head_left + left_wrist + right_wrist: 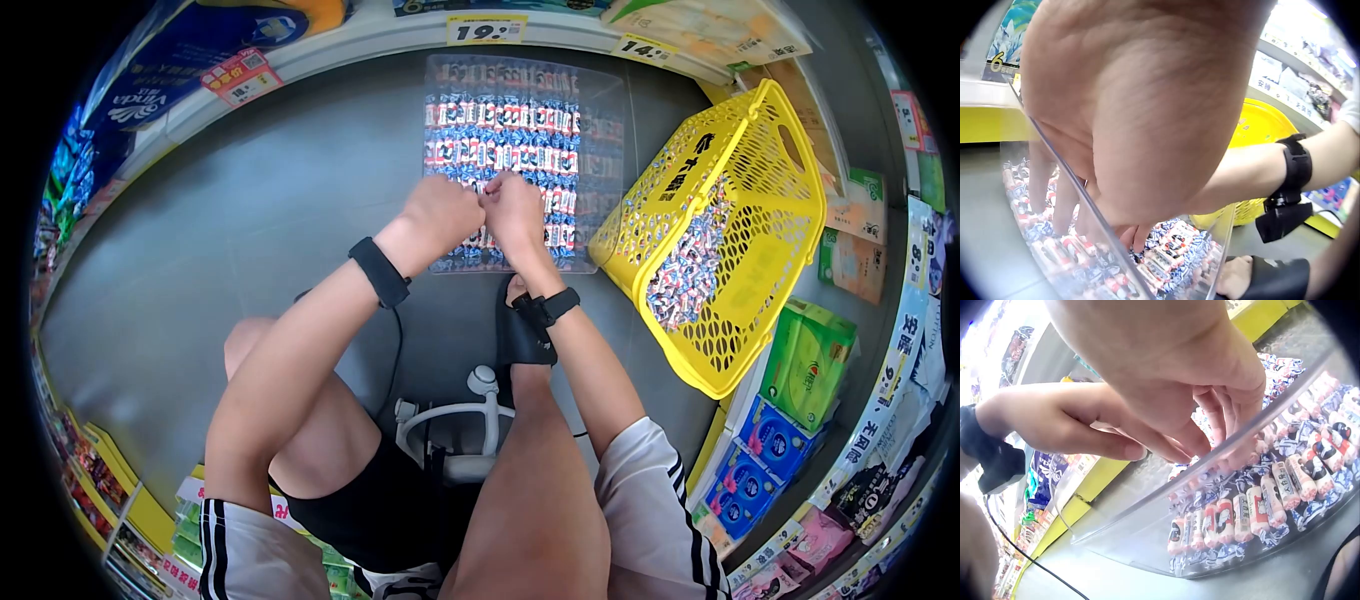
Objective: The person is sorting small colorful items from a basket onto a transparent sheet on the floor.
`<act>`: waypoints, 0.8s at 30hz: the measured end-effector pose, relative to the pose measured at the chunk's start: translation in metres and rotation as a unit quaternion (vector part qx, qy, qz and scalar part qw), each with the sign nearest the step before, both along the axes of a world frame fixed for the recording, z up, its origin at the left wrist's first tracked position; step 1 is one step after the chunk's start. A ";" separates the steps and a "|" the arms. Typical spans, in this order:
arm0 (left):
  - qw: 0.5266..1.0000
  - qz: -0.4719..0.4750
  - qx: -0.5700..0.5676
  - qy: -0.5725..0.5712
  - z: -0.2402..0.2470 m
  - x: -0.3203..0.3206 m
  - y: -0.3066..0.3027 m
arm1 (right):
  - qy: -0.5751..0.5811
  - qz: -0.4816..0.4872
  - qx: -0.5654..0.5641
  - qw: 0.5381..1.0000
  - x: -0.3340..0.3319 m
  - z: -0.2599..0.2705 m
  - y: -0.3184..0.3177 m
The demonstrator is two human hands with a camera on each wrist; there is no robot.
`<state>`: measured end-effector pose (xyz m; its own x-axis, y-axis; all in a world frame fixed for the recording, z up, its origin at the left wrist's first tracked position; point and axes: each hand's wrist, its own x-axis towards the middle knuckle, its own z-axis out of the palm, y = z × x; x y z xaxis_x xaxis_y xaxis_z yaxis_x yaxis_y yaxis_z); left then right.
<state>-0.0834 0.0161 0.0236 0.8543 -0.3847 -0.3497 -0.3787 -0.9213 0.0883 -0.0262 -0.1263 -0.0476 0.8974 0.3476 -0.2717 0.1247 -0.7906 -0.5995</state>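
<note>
A clear plastic box (437, 262) holds wrapped candies (500, 145) in neat rows, with red, white and blue wrappers. Over its near half, the left hand (440, 215) and right hand (515, 212) meet at the fingers. In the right wrist view, the left hand (1079, 419) stretches its thumb and fingers towards the right hand (1191, 381), whose bent fingers reach down among candies (1250, 512) inside the box. Whether the right fingertips pinch one is hidden. The left wrist view has the left hand (1129, 119) across the box wall, its fingers low at the candies (1175, 253).
Right of the box, a tilted yellow basket (735, 290) holds a heap of loose candies (690, 262). Store shelves with tissue packs (812, 360) and price tags (487, 31) surround the grey floor (250, 200). The person's sandalled foot (525, 325) is just below the box.
</note>
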 end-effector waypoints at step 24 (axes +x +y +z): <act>1.000 0.013 -0.003 -0.024 0.016 -0.013 -0.012 | -0.066 0.071 0.025 0.995 -0.007 0.041 -0.007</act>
<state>-0.0965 0.0040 0.0398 0.8799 -0.3640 -0.3055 -0.3586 -0.9304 0.0757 -0.0329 -0.1337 -0.0063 0.8647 0.4839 -0.1346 0.3133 -0.7292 -0.6084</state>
